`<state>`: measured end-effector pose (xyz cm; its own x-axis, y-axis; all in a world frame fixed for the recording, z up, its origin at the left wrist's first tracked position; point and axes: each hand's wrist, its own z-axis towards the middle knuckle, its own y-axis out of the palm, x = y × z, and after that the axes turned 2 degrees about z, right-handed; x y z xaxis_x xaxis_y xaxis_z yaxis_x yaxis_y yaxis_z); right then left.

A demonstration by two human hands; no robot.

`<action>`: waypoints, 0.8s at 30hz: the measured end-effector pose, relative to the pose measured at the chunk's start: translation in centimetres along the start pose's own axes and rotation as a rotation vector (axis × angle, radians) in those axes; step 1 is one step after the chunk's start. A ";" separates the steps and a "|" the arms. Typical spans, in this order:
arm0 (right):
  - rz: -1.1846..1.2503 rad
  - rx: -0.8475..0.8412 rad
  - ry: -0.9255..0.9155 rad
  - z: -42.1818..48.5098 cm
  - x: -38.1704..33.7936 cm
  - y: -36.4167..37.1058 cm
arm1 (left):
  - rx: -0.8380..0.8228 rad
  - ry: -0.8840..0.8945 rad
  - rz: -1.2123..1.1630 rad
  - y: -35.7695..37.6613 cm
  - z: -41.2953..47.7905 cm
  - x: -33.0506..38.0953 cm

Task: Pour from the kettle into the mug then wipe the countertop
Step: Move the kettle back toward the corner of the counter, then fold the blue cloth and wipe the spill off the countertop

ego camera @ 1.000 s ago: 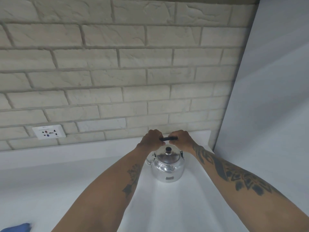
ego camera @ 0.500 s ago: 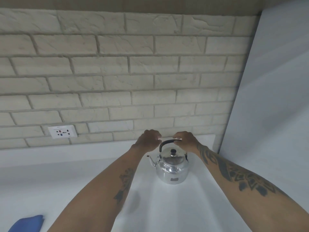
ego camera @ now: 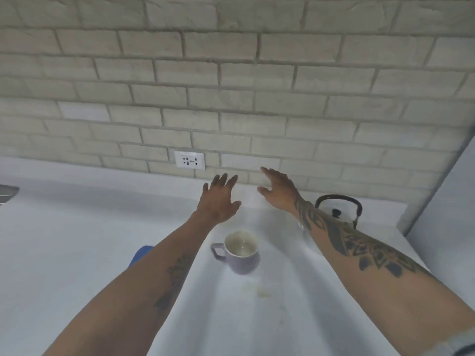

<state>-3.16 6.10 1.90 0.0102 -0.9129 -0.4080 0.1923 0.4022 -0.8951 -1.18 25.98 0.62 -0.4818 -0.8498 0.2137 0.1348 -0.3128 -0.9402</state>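
Observation:
A lilac mug (ego camera: 241, 254) stands on the white countertop (ego camera: 77, 240), its handle to the left and clear liquid inside. The steel kettle (ego camera: 341, 211) with a black handle sits at the back right, mostly hidden behind my right forearm. My left hand (ego camera: 218, 199) hovers open above and behind the mug. My right hand (ego camera: 279, 187) is open too, fingers spread, left of the kettle and apart from it. A blue cloth (ego camera: 141, 254) peeks out from under my left forearm. A faint yellowish spill (ego camera: 261, 291) marks the counter in front of the mug.
A brick wall with a white socket (ego camera: 189, 160) runs behind the counter. A white panel (ego camera: 447, 201) closes off the right side. A grey metal edge (ego camera: 7, 192) shows at the far left.
Both hands let go of the kettle handle and moved left with fingers spread. The view swung left, so the mug came into sight and the kettle now sits at the right.

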 end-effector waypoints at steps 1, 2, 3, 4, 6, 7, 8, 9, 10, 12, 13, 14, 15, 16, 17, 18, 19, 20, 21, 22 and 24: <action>0.001 -0.018 -0.025 0.1 -1.8 1.1 | -0.001 -0.026 0.004 -0.1 -0.9 -1.4; 0.003 -0.028 -0.056 0.3 -3.5 2.3 | -0.007 -0.052 0.008 -0.2 -1.9 -2.8; 0.005 -0.035 -0.085 0.3 -5.2 3.4 | -0.016 -0.077 0.011 -0.3 -2.9 -4.2; 0.013 -0.039 -0.110 0.3 -6.8 4.5 | -0.021 -0.103 0.013 -0.4 -3.8 -5.6; 0.041 -0.047 -0.147 0.1 -9.4 6.6 | -0.023 -0.146 0.016 -0.7 -5.8 -8.1; 0.049 -0.057 -0.160 0.0 -10.7 7.6 | -0.027 -0.167 0.019 -0.8 -6.8 -9.3; 0.055 -0.072 -0.168 -0.1 -11.9 8.6 | -0.033 -0.190 0.022 -1.0 -7.8 -10.5; 0.061 -0.091 -0.173 -0.2 -13.0 9.6 | -0.041 -0.212 0.026 -1.2 -8.7 -11.7; 0.066 -0.107 -0.179 -0.4 -14.0 10.5 | -0.051 -0.234 0.029 -1.3 -9.6 -12.8; 0.069 -0.130 -0.192 -0.5 -15.9 12.1 | -0.076 -0.274 0.026 -1.6 -11.4 -14.8; 0.071 -0.140 -0.200 -0.6 -16.8 12.7 | -0.089 -0.289 0.022 -1.7 -12.2 -15.7; 0.074 -0.146 -0.210 -0.8 -17.6 13.4 | -0.101 -0.303 0.017 -1.8 -13.0 -16.4; 0.079 -0.153 -0.220 -0.9 -18.4 14.0 | -0.109 -0.315 0.013 -1.8 -13.8 -17.0; 0.084 -0.164 -0.225 -1.1 -19.1 14.6 | -0.114 -0.325 0.007 -1.8 -14.5 -17.5; 0.089 -0.178 -0.227 -1.2 -19.7 15.1 | -0.116 -0.334 -0.001 -1.7 -15.1 -18.0; 0.094 -0.193 -0.227 -1.4 -20.3 15.7 | -0.117 -0.343 -0.009 -1.6 -15.7 -18.4; 0.101 -0.206 -0.225 -1.5 -20.8 16.3 | -0.122 -0.355 -0.021 -1.5 -16.2 -18.8; 0.110 -0.220 -0.222 -1.7 -21.1 16.8 | -0.133 -0.370 -0.037 -1.3 -16.6 -19.1; 0.120 -0.235 -0.219 -1.8 -21.4 17.3 | -0.149 -0.387 -0.051 -1.2 -17.0 -19.4; 0.128 -0.250 -0.216 -2.0 -21.6 17.8 | -0.165 -0.404 -0.060 -1.1 -17.4 -19.6; 0.127 -0.277 -0.203 -2.3 -21.8 18.8 | -0.185 -0.436 -0.067 -0.7 -18.0 -20.0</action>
<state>-2.01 33.76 -6.43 0.2165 -0.8386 -0.4999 -0.0962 0.4912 -0.8657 -7.20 50.87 -7.78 -0.0704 -0.9415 0.3296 -0.0596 -0.3258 -0.9436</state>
